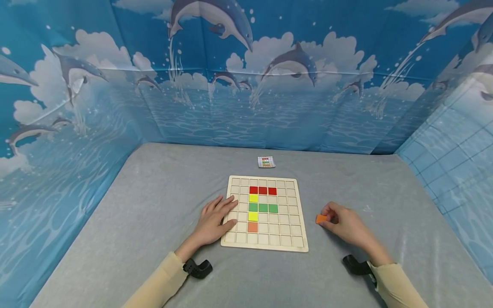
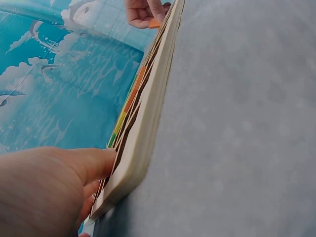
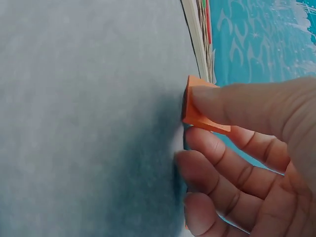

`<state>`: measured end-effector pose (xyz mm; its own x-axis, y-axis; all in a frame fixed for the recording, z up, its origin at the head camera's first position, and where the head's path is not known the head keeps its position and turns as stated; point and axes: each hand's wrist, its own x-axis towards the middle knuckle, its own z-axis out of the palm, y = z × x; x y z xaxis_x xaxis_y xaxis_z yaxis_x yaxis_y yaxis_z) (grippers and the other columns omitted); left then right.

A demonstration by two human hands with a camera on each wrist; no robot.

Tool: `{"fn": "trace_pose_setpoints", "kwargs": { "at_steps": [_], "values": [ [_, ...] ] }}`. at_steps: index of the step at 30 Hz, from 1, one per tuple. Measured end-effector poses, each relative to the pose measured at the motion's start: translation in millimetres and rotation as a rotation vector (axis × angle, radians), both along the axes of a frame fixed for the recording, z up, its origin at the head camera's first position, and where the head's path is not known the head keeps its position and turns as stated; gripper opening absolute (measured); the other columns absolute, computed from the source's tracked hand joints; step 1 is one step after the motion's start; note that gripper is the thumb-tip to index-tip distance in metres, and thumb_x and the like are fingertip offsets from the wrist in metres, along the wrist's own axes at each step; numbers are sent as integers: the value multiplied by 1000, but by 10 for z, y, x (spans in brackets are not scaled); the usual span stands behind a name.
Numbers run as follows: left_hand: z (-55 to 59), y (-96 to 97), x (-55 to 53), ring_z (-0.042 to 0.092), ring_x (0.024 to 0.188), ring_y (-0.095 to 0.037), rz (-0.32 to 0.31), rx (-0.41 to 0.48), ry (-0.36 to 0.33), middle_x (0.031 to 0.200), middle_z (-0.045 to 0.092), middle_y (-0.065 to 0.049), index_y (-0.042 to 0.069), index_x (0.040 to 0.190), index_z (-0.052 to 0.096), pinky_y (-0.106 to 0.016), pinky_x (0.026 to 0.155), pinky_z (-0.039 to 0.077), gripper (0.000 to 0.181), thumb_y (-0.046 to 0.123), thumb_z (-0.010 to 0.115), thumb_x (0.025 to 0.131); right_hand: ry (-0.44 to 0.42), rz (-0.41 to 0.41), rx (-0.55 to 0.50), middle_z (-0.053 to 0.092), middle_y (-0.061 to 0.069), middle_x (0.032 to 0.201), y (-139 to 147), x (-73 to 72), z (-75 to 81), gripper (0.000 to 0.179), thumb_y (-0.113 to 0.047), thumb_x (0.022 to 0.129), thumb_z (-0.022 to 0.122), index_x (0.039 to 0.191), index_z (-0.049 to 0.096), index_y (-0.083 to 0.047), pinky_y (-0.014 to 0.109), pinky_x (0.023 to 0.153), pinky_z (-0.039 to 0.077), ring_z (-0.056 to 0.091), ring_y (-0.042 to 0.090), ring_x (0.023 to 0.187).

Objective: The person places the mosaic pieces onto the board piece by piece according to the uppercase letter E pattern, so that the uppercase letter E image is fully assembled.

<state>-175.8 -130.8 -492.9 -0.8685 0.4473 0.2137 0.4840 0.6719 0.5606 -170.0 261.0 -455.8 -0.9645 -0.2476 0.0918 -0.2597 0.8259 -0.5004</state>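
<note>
A wooden grid board (image 1: 283, 235) lies flat on the grey table. In its squares are a row of red tiles (image 1: 262, 190), two yellow tiles (image 1: 253, 198), a row of green tiles (image 1: 263, 208) and one orange tile (image 1: 252, 227). My left hand (image 1: 213, 220) rests on the board's left edge with its fingers spread; in the left wrist view the thumb (image 2: 94, 163) touches the rim. To the right of the board, my right hand (image 1: 344, 222) pinches another orange square tile (image 3: 197, 111) between thumb and forefinger, near the table surface.
Behind the board lies a small card (image 1: 266, 161) printed with a coloured grid pattern. The grey cloth-covered table (image 1: 173, 184) extends around the board. A blue dolphin-print curtain (image 1: 231, 111) hangs along the back and both sides.
</note>
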Motion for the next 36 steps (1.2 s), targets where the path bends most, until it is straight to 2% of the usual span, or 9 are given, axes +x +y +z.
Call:
{"fn": "trace_pose_setpoints", "kwargs": {
  "at_steps": [9,14,24,31,36],
  "values": [
    [4,-1,0,15,140,-32,5,-6,-6,151,32,-4,14,145,42,-54,106,10,55,35,55,96,45,5,-12,49,-5,67,-117,39,55,21,-15,80,77,84,57,-13,26,47,31,40,11,55],
    [-1,0,-8,15,140,-32,6,-10,-5,151,32,-4,14,145,42,-54,106,10,54,35,55,96,46,29,-78,52,-6,67,-229,49,106,21,-15,80,78,85,58,-16,25,46,35,45,10,53],
    [4,7,1,14,141,-32,12,-15,-13,151,32,-4,14,145,42,-54,106,9,55,35,55,96,27,189,-180,52,-9,69,-611,40,167,22,-15,80,79,84,57,-17,24,49,39,47,7,57],
    [2,6,-3,15,140,-32,9,-17,-6,151,32,-4,14,145,42,-55,106,10,55,35,54,96,32,296,-146,51,-13,69,-886,7,142,24,-18,78,80,80,56,-22,23,51,40,47,5,58],
    [3,-1,-4,16,140,-33,8,-16,-4,151,32,-4,14,145,42,-55,106,10,55,35,54,96,57,336,-125,51,-15,68,-1040,-5,115,25,-18,76,81,79,57,-22,23,50,39,45,3,57]
  ]
}}
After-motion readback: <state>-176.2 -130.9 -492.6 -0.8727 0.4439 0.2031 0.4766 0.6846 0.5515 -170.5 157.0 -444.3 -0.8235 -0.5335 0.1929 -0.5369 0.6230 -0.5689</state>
